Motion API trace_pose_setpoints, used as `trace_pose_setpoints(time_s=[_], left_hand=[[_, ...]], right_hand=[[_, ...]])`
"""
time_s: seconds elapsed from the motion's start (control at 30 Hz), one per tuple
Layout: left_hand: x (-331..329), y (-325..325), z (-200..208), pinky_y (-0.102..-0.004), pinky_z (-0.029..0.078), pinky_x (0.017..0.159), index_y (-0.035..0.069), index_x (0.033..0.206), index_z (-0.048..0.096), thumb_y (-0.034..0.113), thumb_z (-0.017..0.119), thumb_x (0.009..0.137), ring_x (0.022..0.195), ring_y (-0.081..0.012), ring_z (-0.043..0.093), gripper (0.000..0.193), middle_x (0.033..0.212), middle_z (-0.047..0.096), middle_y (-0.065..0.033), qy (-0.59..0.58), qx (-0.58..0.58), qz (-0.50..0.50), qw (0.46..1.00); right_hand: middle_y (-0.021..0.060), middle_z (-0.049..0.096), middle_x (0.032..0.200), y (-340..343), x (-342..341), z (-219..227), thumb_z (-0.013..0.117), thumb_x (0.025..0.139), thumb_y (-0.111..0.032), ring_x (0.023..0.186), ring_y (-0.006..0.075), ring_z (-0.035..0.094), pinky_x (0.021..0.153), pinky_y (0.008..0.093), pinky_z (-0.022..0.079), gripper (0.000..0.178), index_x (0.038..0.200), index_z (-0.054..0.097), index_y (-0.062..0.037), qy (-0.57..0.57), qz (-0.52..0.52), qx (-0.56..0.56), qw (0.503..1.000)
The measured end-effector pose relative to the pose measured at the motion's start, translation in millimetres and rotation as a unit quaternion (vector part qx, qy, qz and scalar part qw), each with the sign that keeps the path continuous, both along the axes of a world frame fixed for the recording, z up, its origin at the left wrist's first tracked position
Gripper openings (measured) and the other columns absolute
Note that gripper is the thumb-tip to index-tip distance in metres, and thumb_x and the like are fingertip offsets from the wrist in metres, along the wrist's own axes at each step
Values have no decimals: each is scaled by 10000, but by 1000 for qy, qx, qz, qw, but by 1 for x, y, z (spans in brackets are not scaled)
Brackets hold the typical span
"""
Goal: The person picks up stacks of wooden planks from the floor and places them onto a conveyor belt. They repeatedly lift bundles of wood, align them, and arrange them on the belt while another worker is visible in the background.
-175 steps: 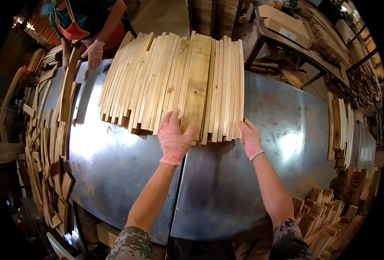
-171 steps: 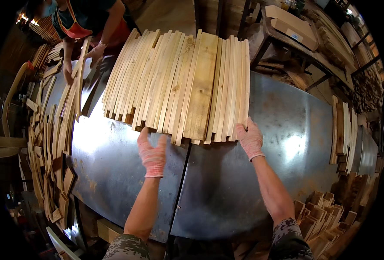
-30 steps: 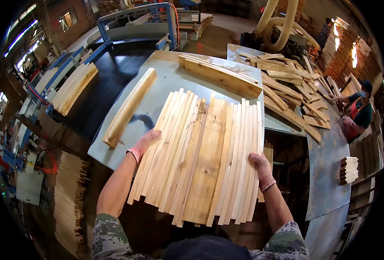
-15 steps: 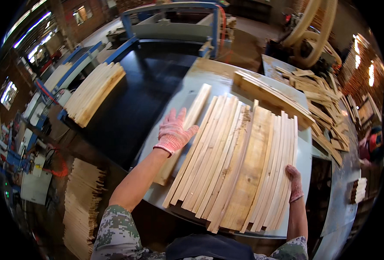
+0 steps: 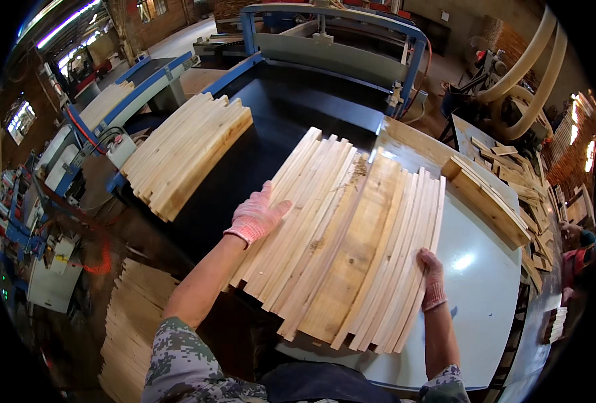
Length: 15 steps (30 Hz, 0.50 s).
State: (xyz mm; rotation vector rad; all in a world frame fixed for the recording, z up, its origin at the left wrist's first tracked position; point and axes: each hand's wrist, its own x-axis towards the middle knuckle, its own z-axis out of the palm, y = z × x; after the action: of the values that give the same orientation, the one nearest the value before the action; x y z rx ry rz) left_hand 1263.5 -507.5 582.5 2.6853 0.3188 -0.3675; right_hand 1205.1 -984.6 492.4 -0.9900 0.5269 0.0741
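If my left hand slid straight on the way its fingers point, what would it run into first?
The left hand in its pink knit glove points up and right across the fanned row of pale wooden slats. It would likely just ride on over those slats; depth is hard to judge.

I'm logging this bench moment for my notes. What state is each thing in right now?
Left hand: gloved, flat on the slats' left edge.
Right hand: gloved, pressed on the slats' right edge.
Slats: side by side in one flat row, near ends uneven, partly on the black belt.
Black belt: carries a second slat batch.
Second batch: lying flat, untouched.
Grey table: under the slats' right side.
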Motion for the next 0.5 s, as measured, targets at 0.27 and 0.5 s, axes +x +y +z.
trace_pose_setpoints(time_s=[0.27,0.5], left_hand=[[38,186,-29,-579,68,1321,-46,1638,335,748,461,982,1621,-436,214,1038,1728,281,-280,-121,191,-88,970],[38,234,-59,-572,109,1321,-52,1629,343,655,587,976,1597,-472,237,993,1708,299,-306,-197,189,-82,959]], right_hand=[[29,654,1047,219,50,36,697,940,-181,948,182,658,829,368,596,305,1224,617,-101,29,27,-24,999],[55,682,1102,261,74,36,717,979,-244,958,174,672,847,372,597,460,1377,581,-58,28,45,-56,997]])
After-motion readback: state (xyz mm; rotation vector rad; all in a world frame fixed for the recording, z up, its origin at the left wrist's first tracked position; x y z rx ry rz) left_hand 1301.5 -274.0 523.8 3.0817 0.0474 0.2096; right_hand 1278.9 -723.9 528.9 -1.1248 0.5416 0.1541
